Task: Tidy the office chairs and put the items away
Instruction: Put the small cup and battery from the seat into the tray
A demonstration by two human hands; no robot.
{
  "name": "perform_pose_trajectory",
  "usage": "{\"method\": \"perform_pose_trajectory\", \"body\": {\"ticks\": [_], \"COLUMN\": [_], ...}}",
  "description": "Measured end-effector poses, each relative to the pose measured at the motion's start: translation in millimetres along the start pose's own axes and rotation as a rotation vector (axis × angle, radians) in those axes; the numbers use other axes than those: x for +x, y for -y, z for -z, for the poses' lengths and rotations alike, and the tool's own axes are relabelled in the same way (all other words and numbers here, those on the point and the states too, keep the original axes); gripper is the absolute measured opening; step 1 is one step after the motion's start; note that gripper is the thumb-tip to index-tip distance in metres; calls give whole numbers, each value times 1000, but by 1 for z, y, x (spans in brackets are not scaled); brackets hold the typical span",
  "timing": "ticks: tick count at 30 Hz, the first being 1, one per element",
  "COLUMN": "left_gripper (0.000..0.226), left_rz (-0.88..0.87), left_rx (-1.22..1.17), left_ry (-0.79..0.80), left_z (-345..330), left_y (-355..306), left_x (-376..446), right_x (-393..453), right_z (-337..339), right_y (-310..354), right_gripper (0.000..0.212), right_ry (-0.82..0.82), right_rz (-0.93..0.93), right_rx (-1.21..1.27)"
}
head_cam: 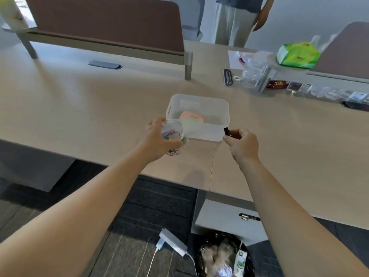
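Jar (172, 130) in left hand (157, 139) | bin (199, 116) just beyond

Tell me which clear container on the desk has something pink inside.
The white bin between the hands; a pink pad lies in it. The jar holds paper clips.

We are looking at a pale beige desk (79, 108) carrying a translucent white bin (205, 132), inside which a pink and pale green pad (191, 117) is showing. A clear jar (172, 129) is showing multicoloured paper clips. A bright green packet (297, 54) is sitting behind, beside brown divider panels (107, 21). The carpet (155, 206) is showing dark grey stripes.
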State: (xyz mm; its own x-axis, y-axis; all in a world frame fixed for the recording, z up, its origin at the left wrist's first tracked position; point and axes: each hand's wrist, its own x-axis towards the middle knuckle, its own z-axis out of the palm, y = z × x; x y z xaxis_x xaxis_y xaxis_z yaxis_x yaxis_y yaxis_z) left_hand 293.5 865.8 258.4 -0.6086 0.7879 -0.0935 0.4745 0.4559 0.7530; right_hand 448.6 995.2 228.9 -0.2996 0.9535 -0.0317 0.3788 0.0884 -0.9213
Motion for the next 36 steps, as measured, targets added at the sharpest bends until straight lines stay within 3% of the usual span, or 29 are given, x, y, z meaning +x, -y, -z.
{"method": "perform_pose_trajectory", "body": {"ticks": [5, 14, 25, 30, 33, 36], "left_gripper": [77, 79, 84, 87, 88, 80], "left_rz": [-15, -34, -25, -106, -167, -212], "left_rx": [-76, -45, 301, 418, 434, 458], "left_ry": [0, -4, 298, 397, 400, 302], "left_z": [-13, -54, -116, -139, -144, -138], "left_y": [-7, -32, -49, -45, -45, -46], "left_x": [60, 154, 233, 249, 252, 248], "right_x": [42, 135, 185, 190, 191, 191], "right_z": [-1, -6, 11, 12, 9, 5], "right_y": [-11, -25, -62, -77, -79, -71], "right_gripper": [21, 16, 11, 12, 12, 12], "right_ry": [-88, -83, -107, -129, -133, -119], "right_rz": [-57, -113, -187, -219, -224, -218], "right_rx": [32, 75, 116, 145, 129, 111]}}
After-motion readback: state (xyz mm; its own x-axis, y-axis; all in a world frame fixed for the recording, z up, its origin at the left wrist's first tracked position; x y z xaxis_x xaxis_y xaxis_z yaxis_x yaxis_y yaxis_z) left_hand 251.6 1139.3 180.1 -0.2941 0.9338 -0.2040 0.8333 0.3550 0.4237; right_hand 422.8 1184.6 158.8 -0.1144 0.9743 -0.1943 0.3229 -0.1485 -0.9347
